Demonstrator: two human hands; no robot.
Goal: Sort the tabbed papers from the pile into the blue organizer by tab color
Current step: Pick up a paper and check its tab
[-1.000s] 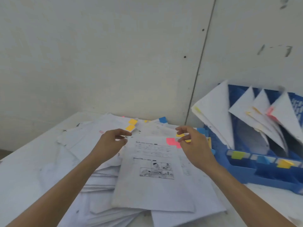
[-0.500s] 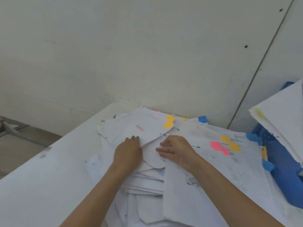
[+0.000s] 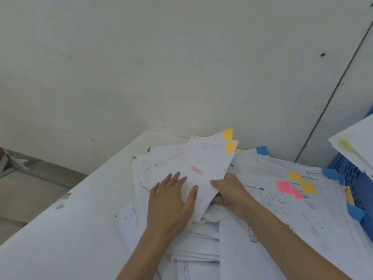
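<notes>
stamped sheet lies atop the pile, long axis running from near centre to far right, with its orange tab corner tilted up toward the wall. right hand pinches its right edge. left hand presses flat on it, fingers spread. bare table lies left; blue organizer borders the pile on the right.

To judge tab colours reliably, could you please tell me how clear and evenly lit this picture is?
Head view: soft, even light, no glare; orange tab, pink tab and blue tab read clearly; fine print on the stamped sheet is blurred.
</notes>
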